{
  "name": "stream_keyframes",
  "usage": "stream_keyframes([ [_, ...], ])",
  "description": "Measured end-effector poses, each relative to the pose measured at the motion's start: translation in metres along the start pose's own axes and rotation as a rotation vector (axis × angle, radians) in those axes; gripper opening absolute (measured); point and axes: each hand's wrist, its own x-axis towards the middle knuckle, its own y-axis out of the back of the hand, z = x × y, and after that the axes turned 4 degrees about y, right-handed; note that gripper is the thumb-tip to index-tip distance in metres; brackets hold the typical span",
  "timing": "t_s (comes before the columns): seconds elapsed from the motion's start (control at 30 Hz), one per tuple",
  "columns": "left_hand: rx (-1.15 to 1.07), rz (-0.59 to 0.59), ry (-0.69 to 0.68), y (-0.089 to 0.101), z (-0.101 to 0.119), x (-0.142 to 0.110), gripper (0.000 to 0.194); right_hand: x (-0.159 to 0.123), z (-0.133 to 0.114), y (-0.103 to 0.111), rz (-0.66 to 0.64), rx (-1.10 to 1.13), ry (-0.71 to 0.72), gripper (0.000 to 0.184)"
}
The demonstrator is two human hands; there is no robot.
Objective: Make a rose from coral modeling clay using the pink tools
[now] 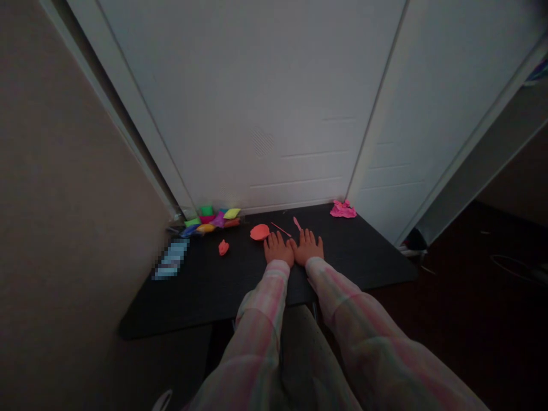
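Both palms face down on the dark table, side by side with the thumbs meeting. My left hand [278,249] has its fingers spread. My right hand [308,247] lies flat in the same way, fingers apart. Whether anything is under the palms is hidden. Just left of my left fingertips lies a flattened orange disc of modelling clay [259,232]. A thin pink stick [281,229] rests beyond my left hand. Close to my right fingertips is a small pink modelling tool [297,222]. Further left sits a small orange lump of clay [223,247].
Several colourful clay packets [206,227] are heaped at the back left of the black table [248,285]. A blurred-out light blue item [171,260] lies at the left edge. Crumpled pink clay [343,209] sits at the back right. White panels [265,114] rise directly behind the table.
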Motion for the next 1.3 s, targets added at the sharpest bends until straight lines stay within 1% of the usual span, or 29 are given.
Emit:
stream_keyframes([
  [0.13, -0.006, 0.011, -0.017, -0.002, 0.001, 0.007, 0.054, 0.008, -0.002, 0.001, 0.001, 0.0, -0.001, 0.064],
  [0.3, -0.017, 0.001, -0.016, -0.002, -0.001, 0.001, 0.054, 0.003, -0.001, 0.001, 0.0, 0.0, 0.002, 0.063],
  [0.43, -0.026, -0.009, 0.002, 0.0, -0.002, -0.013, 0.053, -0.013, 0.002, 0.002, 0.008, -0.003, 0.007, 0.062],
  [0.67, -0.014, -0.036, 0.008, 0.007, -0.002, -0.05, 0.053, -0.05, 0.009, 0.003, -0.008, -0.01, 0.004, 0.062],
  [0.8, -0.003, -0.055, 0.006, 0.008, -0.001, -0.059, 0.054, -0.056, 0.011, 0.001, -0.026, -0.014, -0.001, 0.063],
  [0.93, -0.007, -0.072, 0.006, 0.007, -0.001, -0.048, 0.055, -0.046, 0.01, -0.001, -0.028, -0.014, -0.009, 0.062],
  [1.17, -0.021, -0.073, 0.009, 0.0, 0.001, -0.011, 0.055, -0.009, 0.006, 0.0, -0.022, -0.009, -0.013, 0.064],
  [1.3, -0.028, -0.076, 0.003, -0.001, 0.002, 0.002, 0.054, 0.005, 0.004, 0.001, -0.033, -0.011, -0.015, 0.065],
])
